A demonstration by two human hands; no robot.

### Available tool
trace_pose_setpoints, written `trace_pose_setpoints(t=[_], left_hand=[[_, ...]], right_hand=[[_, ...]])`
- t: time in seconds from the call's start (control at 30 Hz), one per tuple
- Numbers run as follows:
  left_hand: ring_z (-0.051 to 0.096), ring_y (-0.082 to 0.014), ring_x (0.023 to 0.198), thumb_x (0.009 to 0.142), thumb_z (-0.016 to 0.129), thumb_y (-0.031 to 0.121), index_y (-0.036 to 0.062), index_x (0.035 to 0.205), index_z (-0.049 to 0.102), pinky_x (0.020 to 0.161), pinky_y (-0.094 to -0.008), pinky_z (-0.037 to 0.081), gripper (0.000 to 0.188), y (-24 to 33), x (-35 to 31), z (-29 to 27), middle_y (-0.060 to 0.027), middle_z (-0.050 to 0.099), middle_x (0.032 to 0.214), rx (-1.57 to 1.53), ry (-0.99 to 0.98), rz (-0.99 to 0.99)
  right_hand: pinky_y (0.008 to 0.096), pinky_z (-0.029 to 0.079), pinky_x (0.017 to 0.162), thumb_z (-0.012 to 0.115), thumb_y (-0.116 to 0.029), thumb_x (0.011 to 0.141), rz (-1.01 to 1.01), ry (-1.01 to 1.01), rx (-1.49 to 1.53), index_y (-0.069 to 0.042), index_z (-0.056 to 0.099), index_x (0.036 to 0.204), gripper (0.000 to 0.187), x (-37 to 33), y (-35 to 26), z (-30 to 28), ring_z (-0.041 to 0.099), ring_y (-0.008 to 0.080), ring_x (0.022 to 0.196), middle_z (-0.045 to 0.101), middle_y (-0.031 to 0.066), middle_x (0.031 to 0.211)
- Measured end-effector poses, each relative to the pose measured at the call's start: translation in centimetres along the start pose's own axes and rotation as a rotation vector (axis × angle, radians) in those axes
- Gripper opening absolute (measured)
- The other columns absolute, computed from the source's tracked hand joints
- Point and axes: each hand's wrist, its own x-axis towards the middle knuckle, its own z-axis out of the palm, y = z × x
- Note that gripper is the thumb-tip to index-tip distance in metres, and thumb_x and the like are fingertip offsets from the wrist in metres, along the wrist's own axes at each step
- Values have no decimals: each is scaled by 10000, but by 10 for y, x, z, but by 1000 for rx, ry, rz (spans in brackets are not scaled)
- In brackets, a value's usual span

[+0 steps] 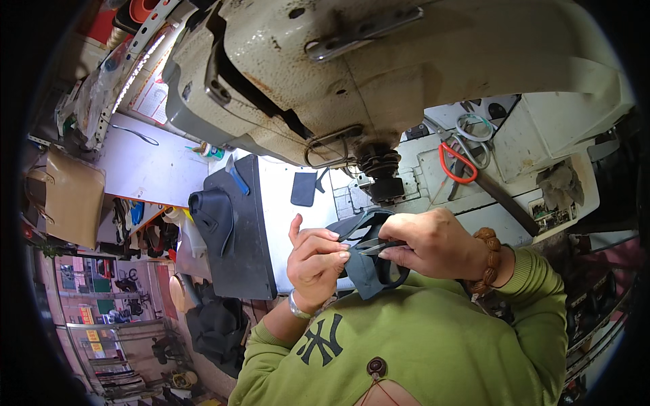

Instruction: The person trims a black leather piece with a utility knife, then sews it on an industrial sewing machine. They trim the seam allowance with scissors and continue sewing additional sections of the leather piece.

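Observation:
My left hand (316, 264) pinches the edge of a dark blue-grey leather piece (365, 276) with curved, strap-like edges, held in front of my chest. My right hand (433, 243) closes around a small silver tool with pointed blades, which looks like thread snips (371, 250). Its tips reach toward the fingers of my left hand, over the leather. The tool's handle end is hidden inside my right hand. Just beyond both hands hangs the dark lower part of the sewing machine head (386, 186).
The pale sewing machine arm (379, 61) spans above my hands. Red-handled scissors (455, 166) lie on the machine bed at right. A black board (254, 250) at left carries a folded dark piece (211, 213) and a blue-handled tool (237, 174). A small dark flat piece (303, 189) lies on the white surface.

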Motion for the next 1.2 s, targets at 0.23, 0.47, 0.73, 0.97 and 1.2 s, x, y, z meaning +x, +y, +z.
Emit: trace_pose_setpoints(t=[0.23, 0.47, 0.73, 0.97, 1.2], left_hand=[[629, -171, 834, 668, 753, 47, 146, 689, 672, 1103, -480, 196, 130, 7, -10, 8, 18, 673, 765, 25, -58, 22], [625, -183, 864, 678, 744, 26, 152, 718, 680, 1118, -482, 165, 147, 3, -11, -2, 13, 682, 783, 16, 14, 12], [623, -172, 872, 687, 747, 32, 154, 719, 684, 1124, -480, 158, 141, 4, -8, 0, 16, 682, 787, -14, -13, 24], [625, -173, 861, 678, 757, 39, 151, 720, 692, 1114, -493, 164, 136, 3, -8, -1, 21, 677, 771, -17, -35, 25], [626, -175, 856, 670, 760, 48, 142, 703, 690, 1110, -493, 169, 122, 2, -8, -3, 20, 674, 765, 7, -41, 30]], right_hand=[[265, 484, 653, 648, -149, 899, 435, 124, 882, 3, 556, 962, 188, -5, 1, 21, 586, 83, 747, 637, 58, 799], [283, 479, 558, 728, -133, 796, 71, 64, 119, -9, 602, 914, 213, -11, 3, -2, 614, 193, 617, 620, 95, 759], [362, 470, 583, 713, -169, 767, -36, 13, 10, -61, 564, 912, 234, -3, 0, -4, 609, 284, 695, 580, 92, 776], [363, 471, 575, 712, -163, 760, -53, 5, -29, -68, 558, 903, 231, -1, -1, -4, 605, 286, 683, 568, 92, 764], [362, 463, 554, 716, -161, 750, -77, 7, -86, -76, 534, 864, 231, 3, -2, -3, 599, 276, 662, 544, 79, 734]])
